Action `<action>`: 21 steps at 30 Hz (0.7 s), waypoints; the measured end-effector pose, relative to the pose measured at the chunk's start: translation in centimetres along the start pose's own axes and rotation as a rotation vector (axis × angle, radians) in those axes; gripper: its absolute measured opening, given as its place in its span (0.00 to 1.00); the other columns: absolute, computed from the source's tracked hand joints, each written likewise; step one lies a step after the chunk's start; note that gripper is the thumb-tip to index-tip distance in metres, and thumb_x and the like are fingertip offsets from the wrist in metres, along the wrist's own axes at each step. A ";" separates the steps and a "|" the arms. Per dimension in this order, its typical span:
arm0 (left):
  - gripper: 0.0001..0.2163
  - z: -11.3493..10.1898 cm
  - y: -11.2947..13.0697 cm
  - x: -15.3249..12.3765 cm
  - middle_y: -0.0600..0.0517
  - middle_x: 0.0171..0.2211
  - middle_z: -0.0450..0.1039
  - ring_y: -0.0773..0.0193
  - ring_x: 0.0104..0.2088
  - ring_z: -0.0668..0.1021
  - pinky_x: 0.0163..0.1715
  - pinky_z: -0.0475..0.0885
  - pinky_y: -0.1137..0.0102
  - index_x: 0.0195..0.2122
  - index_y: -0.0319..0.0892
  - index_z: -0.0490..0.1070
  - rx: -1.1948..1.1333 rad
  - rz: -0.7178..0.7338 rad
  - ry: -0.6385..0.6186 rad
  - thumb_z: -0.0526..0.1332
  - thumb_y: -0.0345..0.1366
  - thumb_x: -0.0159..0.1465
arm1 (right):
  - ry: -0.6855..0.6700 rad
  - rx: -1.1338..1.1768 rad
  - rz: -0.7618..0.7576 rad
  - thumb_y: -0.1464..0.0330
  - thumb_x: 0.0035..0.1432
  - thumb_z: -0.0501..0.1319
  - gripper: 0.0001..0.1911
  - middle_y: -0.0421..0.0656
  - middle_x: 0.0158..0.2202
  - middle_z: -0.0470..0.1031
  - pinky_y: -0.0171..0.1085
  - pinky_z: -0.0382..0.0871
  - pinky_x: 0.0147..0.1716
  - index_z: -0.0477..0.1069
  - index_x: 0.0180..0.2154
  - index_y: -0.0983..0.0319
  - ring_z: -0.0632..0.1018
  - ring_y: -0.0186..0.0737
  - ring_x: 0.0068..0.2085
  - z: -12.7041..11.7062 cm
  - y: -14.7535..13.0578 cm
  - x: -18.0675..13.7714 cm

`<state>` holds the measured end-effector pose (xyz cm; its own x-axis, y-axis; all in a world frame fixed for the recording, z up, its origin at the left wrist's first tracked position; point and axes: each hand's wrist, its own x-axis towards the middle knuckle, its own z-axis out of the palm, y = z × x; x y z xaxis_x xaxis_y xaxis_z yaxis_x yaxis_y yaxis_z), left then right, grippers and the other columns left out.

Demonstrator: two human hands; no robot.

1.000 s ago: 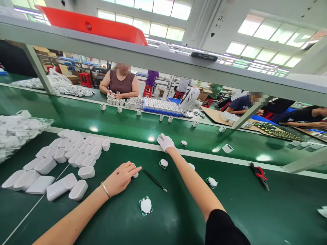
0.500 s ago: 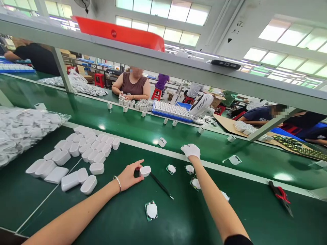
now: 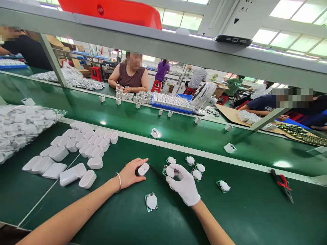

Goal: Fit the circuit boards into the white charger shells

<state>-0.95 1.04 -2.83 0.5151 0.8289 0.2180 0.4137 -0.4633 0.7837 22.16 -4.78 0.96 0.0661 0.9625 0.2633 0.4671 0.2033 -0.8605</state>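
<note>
My left hand [image 3: 131, 175] curls round a white charger shell [image 3: 143, 169], one end tipped toward my gloved right hand [image 3: 184, 186], which pinches a small circuit board [image 3: 170, 171] just beside it, probably to line them up. More boards [image 3: 196, 174] and shells [image 3: 87, 149] lie on the green bench [image 3: 230, 217]. Beyond the belt [image 3: 178, 131], co-workers [image 3: 130, 76] sit in a bright factory hall.

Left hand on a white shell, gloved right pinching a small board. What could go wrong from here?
1. The black tweezers lie between the left hand and right hand; either could knock or snag them.
2. The loose boards sit close to the gloved fingers holding the small board near the white shell; one could get dragged.
3. The lone board by the right wrist might get swept.
</note>
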 end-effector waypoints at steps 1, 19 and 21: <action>0.30 0.1 0.2 0.0 0.50 0.42 0.69 0.62 0.39 0.74 0.40 0.72 0.66 0.54 0.47 0.65 0.007 0.020 0.016 0.69 0.32 0.49 | -0.017 0.019 -0.010 0.73 0.42 0.60 0.15 0.40 0.29 0.74 0.39 0.74 0.30 0.69 0.37 0.60 0.75 0.38 0.28 -0.1 -0.3 -0.2; 0.21 0.4 2.8 -1.3 0.49 0.35 0.63 0.67 0.29 0.67 0.28 0.70 0.72 0.48 0.44 0.72 0.169 0.412 0.212 0.66 0.45 0.54 | 0.058 -0.217 -0.559 0.77 0.50 0.57 0.14 0.40 0.31 0.75 0.34 0.74 0.30 0.68 0.39 0.56 0.76 0.37 0.33 2.4 -3.7 -2.3; 0.20 0.5 2.9 -1.4 0.50 0.34 0.64 0.67 0.29 0.68 0.27 0.70 0.72 0.47 0.44 0.72 0.187 0.412 0.237 0.66 0.44 0.55 | 0.016 -0.199 -0.504 0.78 0.51 0.55 0.15 0.41 0.33 0.74 0.33 0.75 0.29 0.68 0.40 0.56 0.77 0.37 0.34 2.7 -3.4 -2.5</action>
<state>-0.07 -1.59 -1.17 0.4883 0.6037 0.6302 0.3507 -0.7970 0.4918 18.05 -7.35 2.02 -0.1966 0.7511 0.6302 0.6023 0.5997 -0.5269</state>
